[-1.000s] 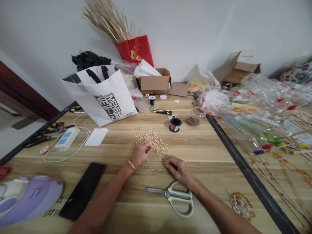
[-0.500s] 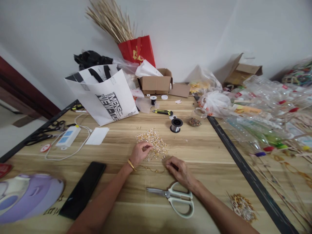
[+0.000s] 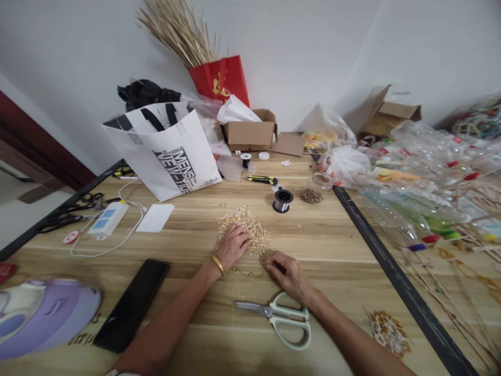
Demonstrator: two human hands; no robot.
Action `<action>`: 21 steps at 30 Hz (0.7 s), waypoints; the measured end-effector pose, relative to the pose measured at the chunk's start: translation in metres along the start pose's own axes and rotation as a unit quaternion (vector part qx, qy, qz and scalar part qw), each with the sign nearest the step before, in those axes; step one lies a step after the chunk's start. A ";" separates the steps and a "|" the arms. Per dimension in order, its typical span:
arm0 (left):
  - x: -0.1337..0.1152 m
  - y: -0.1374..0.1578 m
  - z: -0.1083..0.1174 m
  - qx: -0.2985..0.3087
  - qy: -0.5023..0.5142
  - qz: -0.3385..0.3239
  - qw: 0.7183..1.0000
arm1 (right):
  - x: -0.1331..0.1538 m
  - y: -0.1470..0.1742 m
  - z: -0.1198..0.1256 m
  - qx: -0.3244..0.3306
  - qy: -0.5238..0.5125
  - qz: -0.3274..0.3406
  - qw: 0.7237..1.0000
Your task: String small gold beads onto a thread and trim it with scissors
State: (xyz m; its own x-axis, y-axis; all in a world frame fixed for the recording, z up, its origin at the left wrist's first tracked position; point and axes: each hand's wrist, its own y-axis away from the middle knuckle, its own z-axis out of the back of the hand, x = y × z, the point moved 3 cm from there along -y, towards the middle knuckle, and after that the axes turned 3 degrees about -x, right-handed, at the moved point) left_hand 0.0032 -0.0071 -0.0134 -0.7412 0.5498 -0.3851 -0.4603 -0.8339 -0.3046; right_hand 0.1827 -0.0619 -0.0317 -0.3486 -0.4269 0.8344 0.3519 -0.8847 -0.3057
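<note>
Beads and wire fill our work here, and we read the table from its left edge across. At nine o'clock from our hands lies a purple appliance [image 3: 47, 318], then a black phone [image 3: 133, 305], and further out toward ten o'clock a white power strip [image 3: 104, 222] with its cord. Our left hand [image 3: 234, 245] rests on the near edge of the pile of gold and clear beads [image 3: 245, 232], which sits at twelve o'clock on the wooden table [image 3: 332, 245]; its fingers [image 3: 245, 241] are curled together and pressed down into the pile, though we cannot tell whether they pinch a single bead. Just below, between our hands, a thin beaded strand [image 3: 246, 272] lies on the wood. Our right hand [image 3: 287, 271] is at one o'clock from the white-handled scissors [image 3: 282, 316], knuckles up, fingertips tucked under toward the strand's end; what they grip is hidden from us. To pick well, we judge it best to tease one bead loose at the pile's edge instead of digging, while our right hand keeps the strand's end steady and flat so nothing slides off. Beyond the pile at one o'clock stand a wire spool [image 3: 282, 200] and a small glass jar [image 3: 316, 189].
</note>
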 end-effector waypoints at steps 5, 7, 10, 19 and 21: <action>0.004 0.001 0.002 -0.008 0.007 0.006 1.000 | -0.001 0.000 0.000 -0.001 0.004 0.003 1.000; 0.007 0.001 0.004 -0.020 0.011 0.017 1.000 | -0.001 0.000 0.000 0.003 0.005 0.001 1.000; 0.013 0.000 0.006 -0.033 0.015 0.033 0.999 | -0.001 0.000 -0.001 0.006 0.001 -0.002 1.000; 0.019 -0.003 0.010 -0.077 0.054 0.072 0.993 | 0.001 0.000 0.001 0.008 -0.006 0.001 1.000; 0.022 -0.003 0.011 -0.084 0.080 0.091 0.989 | 0.001 0.000 0.001 0.007 -0.008 0.004 1.000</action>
State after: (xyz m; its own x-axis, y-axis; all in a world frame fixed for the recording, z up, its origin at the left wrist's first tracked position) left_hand -0.0170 0.0069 -0.0109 -0.7120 0.4027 -0.5752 -0.2283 -0.9075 -0.3527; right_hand 0.1832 -0.0621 -0.0299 -0.3315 -0.4311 0.8392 0.3668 -0.8784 -0.3063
